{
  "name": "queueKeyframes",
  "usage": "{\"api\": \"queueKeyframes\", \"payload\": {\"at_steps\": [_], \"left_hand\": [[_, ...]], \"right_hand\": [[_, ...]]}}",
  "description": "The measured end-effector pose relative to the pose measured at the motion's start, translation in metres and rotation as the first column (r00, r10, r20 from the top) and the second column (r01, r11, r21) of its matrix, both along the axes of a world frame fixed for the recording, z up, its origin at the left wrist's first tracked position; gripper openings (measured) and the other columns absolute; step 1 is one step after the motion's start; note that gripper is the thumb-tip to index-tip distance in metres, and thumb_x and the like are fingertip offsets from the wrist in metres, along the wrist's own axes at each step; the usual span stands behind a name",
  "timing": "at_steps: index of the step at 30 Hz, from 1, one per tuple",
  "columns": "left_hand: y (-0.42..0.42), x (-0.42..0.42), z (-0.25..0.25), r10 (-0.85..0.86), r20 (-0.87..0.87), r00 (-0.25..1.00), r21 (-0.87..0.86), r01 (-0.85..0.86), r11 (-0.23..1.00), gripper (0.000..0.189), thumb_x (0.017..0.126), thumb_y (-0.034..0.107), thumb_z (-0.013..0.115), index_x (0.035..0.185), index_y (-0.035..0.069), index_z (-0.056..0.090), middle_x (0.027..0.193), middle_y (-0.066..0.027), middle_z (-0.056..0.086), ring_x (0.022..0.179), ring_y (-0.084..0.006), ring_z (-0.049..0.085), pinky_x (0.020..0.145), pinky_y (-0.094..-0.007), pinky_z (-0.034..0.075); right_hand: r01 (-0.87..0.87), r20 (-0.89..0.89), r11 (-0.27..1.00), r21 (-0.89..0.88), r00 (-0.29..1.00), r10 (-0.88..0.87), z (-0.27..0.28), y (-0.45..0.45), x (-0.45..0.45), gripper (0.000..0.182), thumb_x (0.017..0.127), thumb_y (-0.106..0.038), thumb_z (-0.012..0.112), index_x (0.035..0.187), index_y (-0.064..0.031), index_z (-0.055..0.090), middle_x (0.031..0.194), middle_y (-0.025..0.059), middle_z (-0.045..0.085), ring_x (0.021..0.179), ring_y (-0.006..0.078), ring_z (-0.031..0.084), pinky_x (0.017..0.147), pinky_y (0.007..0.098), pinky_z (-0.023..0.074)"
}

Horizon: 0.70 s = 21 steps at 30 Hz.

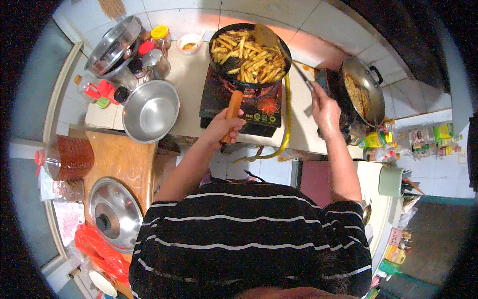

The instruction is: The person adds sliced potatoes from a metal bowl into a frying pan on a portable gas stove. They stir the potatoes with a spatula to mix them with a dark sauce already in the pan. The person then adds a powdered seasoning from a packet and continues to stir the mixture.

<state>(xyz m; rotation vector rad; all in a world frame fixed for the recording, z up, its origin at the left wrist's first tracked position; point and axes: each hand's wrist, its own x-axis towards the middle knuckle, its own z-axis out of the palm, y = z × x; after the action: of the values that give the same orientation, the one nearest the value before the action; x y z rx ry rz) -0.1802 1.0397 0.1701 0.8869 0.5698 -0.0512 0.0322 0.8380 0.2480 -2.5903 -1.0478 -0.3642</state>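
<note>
My left hand (224, 129) is closed round the wooden handle (234, 104) of a dark frying pan. The pan (228, 69) rests on a lit black gas stove (241, 112) with a flower print. Potato strips (257, 61) with darker bits fill most of the pan. My right hand (325, 108) grips the shaft of a spatula (303, 76), right of the pan. The spatula's broad brown blade (266, 35) lies at the pan's far right side, over the food.
A metal bowl (151, 111), jars and stacked pans (112, 46) stand on the left. A wok (364, 93) with food sits on the right. A yellow hose (288, 112) runs beside the stove. A small bowl (189, 44) stands behind; a lid (115, 215) lies lower left.
</note>
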Motion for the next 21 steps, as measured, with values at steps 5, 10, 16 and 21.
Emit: {"api": "queueKeyframes", "payload": {"at_steps": [5, 10, 16, 21], "left_hand": [[0.002, 0.0, 0.002, -0.02, 0.003, 1.0, -0.022, 0.02, 1.0, 0.034, 0.081, 0.013, 0.064, 0.11, 0.014, 0.046, 0.064, 0.0044, 0.044, 0.043, -0.0049, 0.038, 0.036, -0.0222, 0.034], [0.003, 0.002, -0.003, -0.037, 0.004, 0.999, 0.018, 0.037, 0.999, 0.038, 0.079, 0.012, 0.064, 0.112, 0.013, 0.045, 0.067, 0.0034, 0.046, 0.043, -0.0051, 0.039, 0.035, -0.0224, 0.035], [0.001, -0.001, 0.0, -0.013, 0.034, 0.999, 0.028, 0.012, 1.0, 0.044, 0.074, 0.011, 0.061, 0.114, 0.01, 0.044, 0.071, 0.0018, 0.05, 0.043, -0.0056, 0.041, 0.036, -0.0232, 0.038], [0.004, 0.001, 0.001, -0.042, 0.029, 0.999, 0.0, 0.042, 0.999, 0.037, 0.079, 0.008, 0.063, 0.11, 0.013, 0.043, 0.067, 0.001, 0.045, 0.046, -0.0072, 0.04, 0.038, -0.0242, 0.036]], "right_hand": [[0.081, 0.149, 0.991, -0.107, 0.987, -0.065, -0.021, 0.011, 0.051, 0.03, 0.09, -0.024, 0.047, 0.119, -0.0229, 0.056, 0.075, 0.0184, 0.064, 0.07, 0.0349, 0.064, 0.061, 0.0468, 0.0504], [0.024, -0.541, 0.957, 0.288, 0.829, 0.142, -0.047, 0.0, 0.066, 0.032, 0.088, -0.02, 0.056, 0.12, -0.0143, 0.059, 0.073, 0.0172, 0.063, 0.061, 0.0253, 0.059, 0.063, 0.033, 0.0474], [-0.219, -0.263, 0.966, 0.136, 0.932, 0.248, -0.001, -0.023, -0.012, 0.031, 0.088, -0.022, 0.057, 0.119, -0.017, 0.059, 0.075, 0.0197, 0.062, 0.064, 0.0329, 0.062, 0.063, 0.0389, 0.0494], [-0.183, 0.011, 0.967, 0.18, 0.983, 0.184, -0.016, -0.015, 0.019, 0.03, 0.088, -0.022, 0.055, 0.117, -0.0213, 0.059, 0.077, 0.0201, 0.063, 0.071, 0.0381, 0.062, 0.062, 0.0454, 0.05]]}}
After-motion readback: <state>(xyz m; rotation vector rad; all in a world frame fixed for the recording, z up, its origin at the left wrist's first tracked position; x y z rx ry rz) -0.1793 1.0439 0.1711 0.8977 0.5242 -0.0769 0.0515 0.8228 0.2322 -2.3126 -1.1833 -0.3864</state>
